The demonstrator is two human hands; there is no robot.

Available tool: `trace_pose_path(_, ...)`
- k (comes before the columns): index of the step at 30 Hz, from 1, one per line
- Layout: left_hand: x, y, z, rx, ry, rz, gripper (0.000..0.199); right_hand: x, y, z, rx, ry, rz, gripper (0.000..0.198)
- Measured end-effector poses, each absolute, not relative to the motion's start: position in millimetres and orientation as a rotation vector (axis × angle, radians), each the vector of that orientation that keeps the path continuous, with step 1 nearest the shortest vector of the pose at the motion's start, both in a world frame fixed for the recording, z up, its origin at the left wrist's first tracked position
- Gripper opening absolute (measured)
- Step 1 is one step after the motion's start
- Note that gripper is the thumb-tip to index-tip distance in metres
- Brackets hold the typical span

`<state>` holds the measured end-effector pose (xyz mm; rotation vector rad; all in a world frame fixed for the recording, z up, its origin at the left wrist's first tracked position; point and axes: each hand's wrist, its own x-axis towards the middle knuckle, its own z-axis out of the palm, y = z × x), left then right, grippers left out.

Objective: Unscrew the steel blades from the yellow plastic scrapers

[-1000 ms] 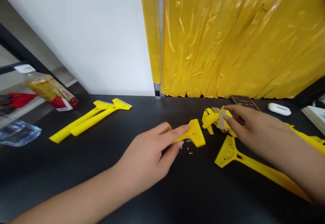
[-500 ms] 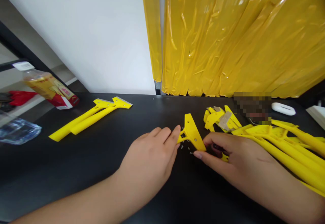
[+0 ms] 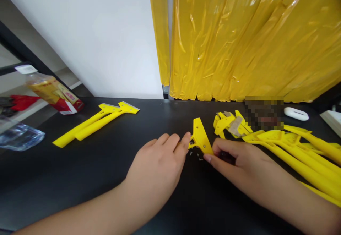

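My left hand [image 3: 160, 160] is closed around the handle of a yellow scraper [image 3: 201, 137], its broad head pointing away to the right. The handle is mostly hidden under my fingers. At the lower corner of that head, my right hand [image 3: 239, 158] pinches the edge between thumb and fingers. A dark shape shows beneath its curled fingers, too hidden to name. Several small screws [image 3: 200, 159] lie on the black table just below the head. Beyond my right hand is a pile of yellow scraper head plates [image 3: 223, 124], with greyish pieces among them.
Two yellow scrapers with blades [image 3: 98, 121] lie at left on the black table [image 3: 87, 178]. Behind them a drink bottle [image 3: 54, 91] leans. More yellow handles [image 3: 301, 153] are heaped at right, near a white case [image 3: 296, 114]. A yellow plastic curtain [image 3: 226, 39] hangs behind.
My right thumb and fingers have moved slightly left, onto the corner of the scraper head. The head has shifted slightly left. My left hand keeps its hold.
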<state>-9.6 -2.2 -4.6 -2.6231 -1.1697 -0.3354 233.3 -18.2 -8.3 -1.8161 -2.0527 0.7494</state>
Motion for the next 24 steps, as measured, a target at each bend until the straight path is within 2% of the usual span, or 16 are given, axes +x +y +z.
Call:
trace_pose_path(4, -12.2, 1.9, -4.6, -2.67, -1.186, -0.397, 0.043, 240.3, -9.9, -1.9, -1.722, -1.898, 1.104, 0.043)
trace_pose_path(12, -13.4, 3.4, -3.8, -2.699, -1.196, -0.548, 0.04, 249.4, -9.7, 4.0, -1.585, -1.794, 1.196, 0.044)
trace_pose_path(18, -14.4, 5.3, -3.6, -2.751, -1.196, -0.677, 0.039, 255.9, -2.4, 1.5, -1.438, -1.564, 1.473, 0.044)
trace_pose_path(20, -14.5, 6.4, -4.4, -2.762, -1.221, -0.66, 0.039, 254.5, -1.4, 2.1, -1.446, -1.561, 1.466, 0.042)
trace_pose_path(24, -12.9, 6.4, -5.9, -2.783, -1.233, -0.575, 0.039, 247.9, -2.6, 2.2, -1.531, -1.746, 1.134, 0.035)
